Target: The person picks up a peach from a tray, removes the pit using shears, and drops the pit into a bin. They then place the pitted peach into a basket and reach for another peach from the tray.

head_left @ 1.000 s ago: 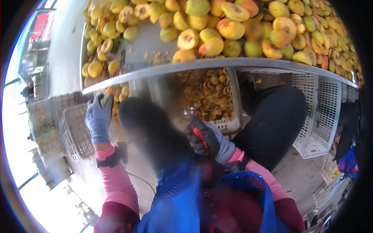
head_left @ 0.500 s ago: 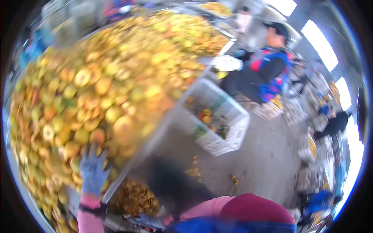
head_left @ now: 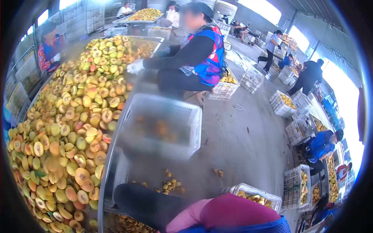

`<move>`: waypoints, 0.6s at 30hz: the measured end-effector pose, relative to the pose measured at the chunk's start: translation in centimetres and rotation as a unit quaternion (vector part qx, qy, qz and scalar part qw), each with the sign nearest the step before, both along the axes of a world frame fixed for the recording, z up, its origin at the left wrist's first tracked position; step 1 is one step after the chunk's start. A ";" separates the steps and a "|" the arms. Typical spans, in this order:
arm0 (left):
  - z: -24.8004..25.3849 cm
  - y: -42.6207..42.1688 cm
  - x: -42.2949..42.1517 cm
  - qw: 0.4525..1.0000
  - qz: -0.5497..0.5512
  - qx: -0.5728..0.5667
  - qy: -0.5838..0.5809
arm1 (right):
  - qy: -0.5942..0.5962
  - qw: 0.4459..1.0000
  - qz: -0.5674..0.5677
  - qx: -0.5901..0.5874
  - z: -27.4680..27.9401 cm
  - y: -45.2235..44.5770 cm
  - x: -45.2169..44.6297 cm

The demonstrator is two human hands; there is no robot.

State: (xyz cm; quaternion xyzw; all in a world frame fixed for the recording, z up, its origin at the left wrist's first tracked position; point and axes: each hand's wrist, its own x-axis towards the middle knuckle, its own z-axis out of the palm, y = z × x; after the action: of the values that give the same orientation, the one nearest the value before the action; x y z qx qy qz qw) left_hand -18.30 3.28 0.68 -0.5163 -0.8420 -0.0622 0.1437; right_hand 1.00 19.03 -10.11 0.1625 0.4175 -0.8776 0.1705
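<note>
Neither my left hand nor my right hand shows at this moment. A large heap of yellow-orange halved fruit (head_left: 77,143), looking like peaches or apricots, covers the metal-edged table at my left. Many halves lie cut side up, and a few green leaves (head_left: 40,173) are mixed in. Along the table's near side runs its metal edge (head_left: 110,149). At the bottom appear my dark-clothed leg (head_left: 151,202), pink and maroon clothing (head_left: 233,209) and blue mesh garment (head_left: 248,228).
Beyond a white crate (head_left: 193,128) beside the table, a co-worker (head_left: 194,54) sits with a white-gloved hand (head_left: 135,66) at the heap. Another person (head_left: 48,50) is across the table. Fruit crates (head_left: 283,104) line the right. Fruit pieces (head_left: 171,185) lie on the floor.
My view has swung, bringing more of the right side and background into sight. My gloved left hand, earlier spread on the fruit, has left the view. The seated co-worker now appears further left.
</note>
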 end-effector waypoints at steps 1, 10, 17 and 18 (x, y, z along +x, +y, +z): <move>0.3 0.0 0.5 1.000 -0.001 -0.005 -0.003 | 0.004 1.000 -0.002 -0.005 0.0 -0.1 0.2; 2.3 1.0 5.0 0.998 -0.036 -0.019 -0.037 | 0.026 0.999 -0.015 -0.045 0.1 -1.1 2.2; 2.4 -3.8 9.7 0.994 -0.044 -0.029 -0.097 | 0.049 0.985 -0.003 -0.166 0.5 -7.0 3.5; 2.5 -4.9 11.1 0.992 -0.043 -0.035 -0.113 | 0.021 0.989 -0.026 -0.145 3.7 -6.0 3.6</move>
State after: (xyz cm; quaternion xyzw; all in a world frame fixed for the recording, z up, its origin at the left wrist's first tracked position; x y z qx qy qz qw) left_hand -7.16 -1.64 3.21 -0.5467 -0.8313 -0.0969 0.0271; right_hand 4.65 13.05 -6.45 0.1281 0.2853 -0.9361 0.1607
